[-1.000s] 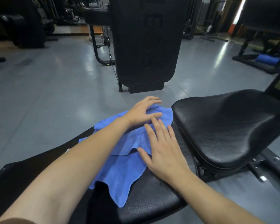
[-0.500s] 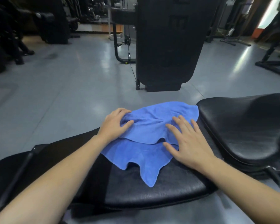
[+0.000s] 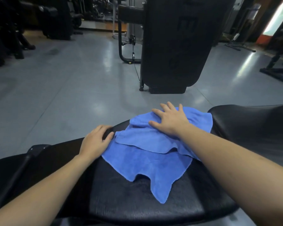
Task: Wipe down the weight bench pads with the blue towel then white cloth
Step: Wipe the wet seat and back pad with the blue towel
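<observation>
Blue towel (image 3: 150, 160) spread on the long pad (image 3: 137, 206), wiping in hand.
The left hand (image 3: 96, 141) curls its fingers over the pad's far edge, bracing, with the towel just to its right. The right hand (image 3: 170, 122) lies flat on the towel, fingers spread, clamping nothing. Best press evenly and sweep overlapping strokes toward the seat pad (image 3: 252, 128) beyond it.

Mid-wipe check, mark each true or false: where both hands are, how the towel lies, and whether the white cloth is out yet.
1. The right hand lies flat on the blue towel. True.
2. The left hand lies on top of the towel too. False: its fingers curl over the long pad's far edge, beside the towel.
3. A white cloth lies on the pad. False: none is in view.
4. The towel is folded over itself. True.
</observation>
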Motion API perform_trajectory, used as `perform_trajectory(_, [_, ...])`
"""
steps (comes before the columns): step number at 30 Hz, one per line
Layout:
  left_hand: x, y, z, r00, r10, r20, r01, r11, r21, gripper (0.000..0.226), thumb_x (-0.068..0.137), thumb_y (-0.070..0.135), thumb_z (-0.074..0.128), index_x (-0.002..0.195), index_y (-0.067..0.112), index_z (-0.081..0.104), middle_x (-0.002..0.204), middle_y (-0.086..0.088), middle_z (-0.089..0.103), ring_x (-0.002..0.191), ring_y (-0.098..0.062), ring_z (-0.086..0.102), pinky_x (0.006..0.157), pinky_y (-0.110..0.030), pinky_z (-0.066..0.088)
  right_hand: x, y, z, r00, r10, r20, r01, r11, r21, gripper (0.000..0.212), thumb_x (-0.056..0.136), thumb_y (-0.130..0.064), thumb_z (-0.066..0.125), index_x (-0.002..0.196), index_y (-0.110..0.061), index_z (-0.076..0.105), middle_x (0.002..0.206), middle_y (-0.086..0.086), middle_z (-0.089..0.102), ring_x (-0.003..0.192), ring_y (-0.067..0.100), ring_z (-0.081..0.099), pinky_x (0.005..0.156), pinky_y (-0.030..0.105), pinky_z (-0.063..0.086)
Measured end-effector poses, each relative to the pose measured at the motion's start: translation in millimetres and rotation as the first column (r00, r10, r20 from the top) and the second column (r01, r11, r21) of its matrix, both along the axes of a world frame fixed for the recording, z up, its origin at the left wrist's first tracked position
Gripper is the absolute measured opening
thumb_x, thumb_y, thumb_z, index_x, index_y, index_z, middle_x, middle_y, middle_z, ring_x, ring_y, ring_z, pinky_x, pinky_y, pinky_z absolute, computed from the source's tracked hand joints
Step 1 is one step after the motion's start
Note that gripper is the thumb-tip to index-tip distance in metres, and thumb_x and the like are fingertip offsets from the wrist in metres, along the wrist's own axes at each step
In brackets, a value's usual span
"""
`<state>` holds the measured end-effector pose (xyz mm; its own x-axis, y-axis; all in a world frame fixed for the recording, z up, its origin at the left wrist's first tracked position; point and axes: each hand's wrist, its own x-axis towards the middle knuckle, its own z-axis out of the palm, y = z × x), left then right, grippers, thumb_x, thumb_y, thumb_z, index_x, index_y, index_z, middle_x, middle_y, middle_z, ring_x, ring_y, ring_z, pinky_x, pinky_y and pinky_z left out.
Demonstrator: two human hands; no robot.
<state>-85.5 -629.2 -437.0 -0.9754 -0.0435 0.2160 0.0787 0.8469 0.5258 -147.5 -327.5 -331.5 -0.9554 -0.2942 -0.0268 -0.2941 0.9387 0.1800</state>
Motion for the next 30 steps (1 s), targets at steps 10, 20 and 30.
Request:
perform_trajectory(10, [-2, 6, 0, 0.998, 0.062, 0.006, -0.062, 0.995, 0.075, 0.034, 0.104, 0.046, 0.043, 0.129, 0.033, 0.062, 0.132, 0.014, 0.063, 0.120, -0.016, 0.059, 0.097, -0.035, 0.044, -18, 30, -3, 0.984, -0.176, 0.021, 0.176, 0.984, -0.035, 0.078, 0.085, -0.082, 0.018, 0.151, -0.041, 0.031, 0.150, -0.002, 0.039, 0.140, 0.025, 0.030, 0.114, 0.062, 0.014])
perform_trajectory(20, [5, 12, 7, 0.997, 0.065, 0.035, -0.064, 0.998, -0.020, 0.037, 0.102, 0.051, 0.043, 0.130, 0.034, 0.059, 0.133, 0.011, 0.062, 0.119, -0.021, 0.060, 0.095, -0.041, 0.046, 11, 72, 4, 0.949, -0.316, -0.014, 0.308, 0.933, -0.185, 0.078, 0.087, -0.079, 0.032, 0.153, -0.038, 0.028, 0.150, 0.003, 0.032, 0.126, 0.032, 0.040, 0.094, 0.045, 0.038])
perform_trajectory(30, [4, 12, 7, 0.998, 0.049, 0.035, -0.047, 0.998, -0.041, 0.036, 0.103, 0.049, 0.044, 0.127, 0.029, 0.060, 0.130, 0.006, 0.064, 0.118, -0.023, 0.061, 0.095, -0.043, 0.046, 72, 84, 2, 0.932, -0.356, -0.060, 0.334, 0.913, -0.233, 0.078, 0.087, -0.076, 0.038, 0.148, -0.029, 0.033, 0.148, 0.008, 0.027, 0.096, 0.031, 0.042, 0.077, 0.040, 0.038])
